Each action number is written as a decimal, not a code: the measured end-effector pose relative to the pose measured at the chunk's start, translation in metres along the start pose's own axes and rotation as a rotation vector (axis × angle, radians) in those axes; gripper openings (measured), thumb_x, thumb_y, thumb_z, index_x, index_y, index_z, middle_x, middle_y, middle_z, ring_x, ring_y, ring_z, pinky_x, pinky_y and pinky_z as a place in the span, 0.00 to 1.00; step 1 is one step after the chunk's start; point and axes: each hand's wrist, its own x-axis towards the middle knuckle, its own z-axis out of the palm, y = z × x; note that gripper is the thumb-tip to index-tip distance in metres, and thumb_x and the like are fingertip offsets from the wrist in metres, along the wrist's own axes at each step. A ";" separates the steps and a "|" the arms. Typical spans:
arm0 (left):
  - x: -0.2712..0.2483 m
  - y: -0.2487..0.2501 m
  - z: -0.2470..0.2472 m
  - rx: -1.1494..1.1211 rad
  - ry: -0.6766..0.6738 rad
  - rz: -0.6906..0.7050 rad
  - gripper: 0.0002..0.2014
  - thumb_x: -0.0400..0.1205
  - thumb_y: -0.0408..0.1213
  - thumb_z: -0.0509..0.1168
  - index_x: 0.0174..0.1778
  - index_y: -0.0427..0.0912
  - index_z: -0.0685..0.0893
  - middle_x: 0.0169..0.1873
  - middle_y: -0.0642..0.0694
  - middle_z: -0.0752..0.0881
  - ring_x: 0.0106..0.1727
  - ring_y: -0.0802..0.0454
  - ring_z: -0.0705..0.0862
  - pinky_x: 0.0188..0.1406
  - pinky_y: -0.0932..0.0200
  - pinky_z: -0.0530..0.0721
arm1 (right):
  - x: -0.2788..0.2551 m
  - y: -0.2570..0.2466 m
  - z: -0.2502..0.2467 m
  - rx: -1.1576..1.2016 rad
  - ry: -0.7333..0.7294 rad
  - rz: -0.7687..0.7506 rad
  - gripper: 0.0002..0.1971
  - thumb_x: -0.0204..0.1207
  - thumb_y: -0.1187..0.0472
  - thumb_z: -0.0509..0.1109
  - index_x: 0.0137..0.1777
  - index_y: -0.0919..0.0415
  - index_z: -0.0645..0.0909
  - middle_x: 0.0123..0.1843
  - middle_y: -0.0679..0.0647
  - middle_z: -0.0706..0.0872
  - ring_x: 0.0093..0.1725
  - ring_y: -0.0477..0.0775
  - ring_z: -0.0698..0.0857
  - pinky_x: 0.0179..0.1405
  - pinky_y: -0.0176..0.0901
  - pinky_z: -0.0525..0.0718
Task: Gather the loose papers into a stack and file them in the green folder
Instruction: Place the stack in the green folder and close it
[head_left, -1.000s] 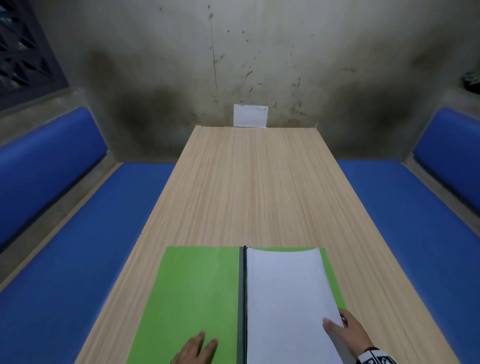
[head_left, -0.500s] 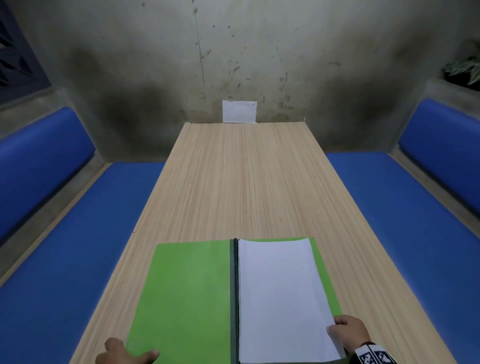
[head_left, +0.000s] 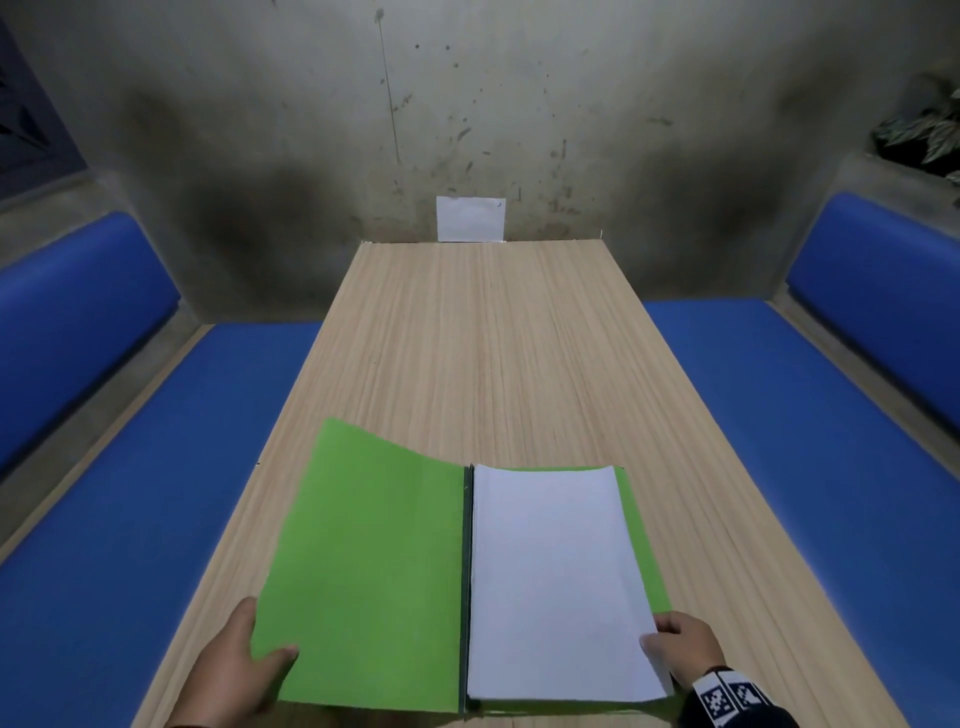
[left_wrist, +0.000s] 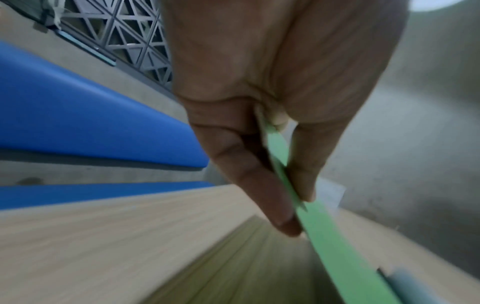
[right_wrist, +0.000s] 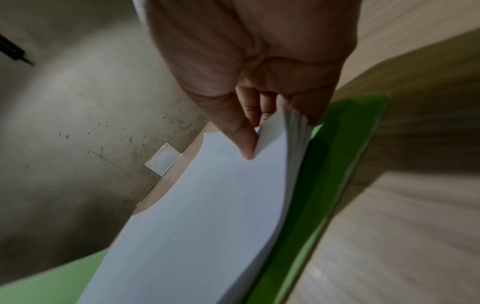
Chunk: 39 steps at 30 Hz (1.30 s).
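The green folder (head_left: 363, 561) lies open at the near end of the wooden table (head_left: 483, 364). A white paper stack (head_left: 550, 582) sits on its right half. My left hand (head_left: 249, 660) pinches the left cover's near outer edge, thumb on top, and that cover is lifted off the table. The left wrist view shows the green cover (left_wrist: 324, 226) between thumb and fingers. My right hand (head_left: 675, 649) pinches the stack's near right corner; in the right wrist view the thumb lies on the top sheet (right_wrist: 207, 216) with the sheet edges fanned over the green back cover (right_wrist: 337, 185).
Blue cushioned benches (head_left: 130, 493) (head_left: 831, 467) run along both sides of the table. A small white card (head_left: 470, 218) leans on the stained wall at the table's far end. A plant (head_left: 930, 130) sits on the ledge at upper right.
My left hand moved from the cover's surface to its left edge, took hold and raised the cover. My right hand stayed at the stack's near right corner.
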 end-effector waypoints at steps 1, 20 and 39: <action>-0.009 0.013 -0.007 -0.036 0.005 0.051 0.42 0.75 0.39 0.71 0.81 0.38 0.54 0.81 0.37 0.60 0.77 0.36 0.68 0.72 0.41 0.71 | 0.000 0.000 0.000 0.000 -0.003 -0.005 0.13 0.64 0.78 0.69 0.27 0.60 0.83 0.29 0.56 0.87 0.43 0.64 0.87 0.49 0.48 0.82; -0.017 0.099 0.141 0.272 -0.372 0.474 0.31 0.75 0.52 0.65 0.75 0.64 0.64 0.82 0.52 0.55 0.82 0.48 0.53 0.83 0.41 0.54 | -0.010 0.013 -0.015 0.019 0.060 -0.166 0.15 0.64 0.76 0.74 0.31 0.53 0.86 0.33 0.56 0.91 0.48 0.65 0.88 0.56 0.52 0.84; 0.008 0.062 0.148 -0.327 -0.317 0.227 0.39 0.73 0.30 0.71 0.79 0.46 0.60 0.74 0.45 0.73 0.71 0.48 0.75 0.73 0.53 0.75 | -0.015 0.007 -0.002 -0.056 0.053 -0.062 0.22 0.70 0.74 0.70 0.65 0.70 0.79 0.63 0.67 0.84 0.60 0.59 0.81 0.73 0.54 0.73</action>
